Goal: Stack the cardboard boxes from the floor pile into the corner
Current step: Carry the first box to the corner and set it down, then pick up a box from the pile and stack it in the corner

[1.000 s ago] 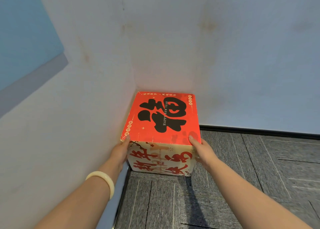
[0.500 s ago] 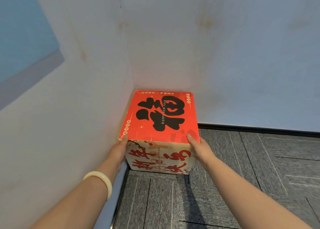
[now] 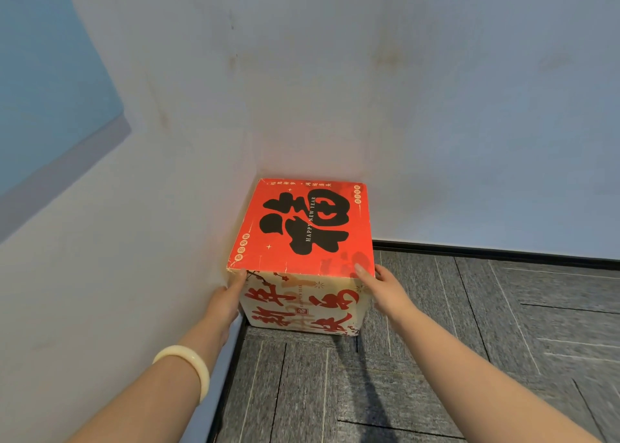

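Observation:
A cardboard box (image 3: 303,228) with a red top bearing a large black character and a cream front with red writing sits on the floor, pushed into the corner where two walls meet. My left hand (image 3: 228,300) presses against its near left edge, squeezed between box and wall. My right hand (image 3: 385,288) grips the near right corner, thumb on the red top. Both hands hold the box from the sides. A pale bangle is on my left wrist.
White walls close in at the left (image 3: 100,258) and behind the box (image 3: 469,140), with a black skirting strip (image 3: 486,253) along the floor. Grey carpet tiles (image 3: 436,358) spread to the right and toward me. No other boxes are in view.
The box looks a little closer into the corner and my hands stay on its near corners. The view has shifted slightly.

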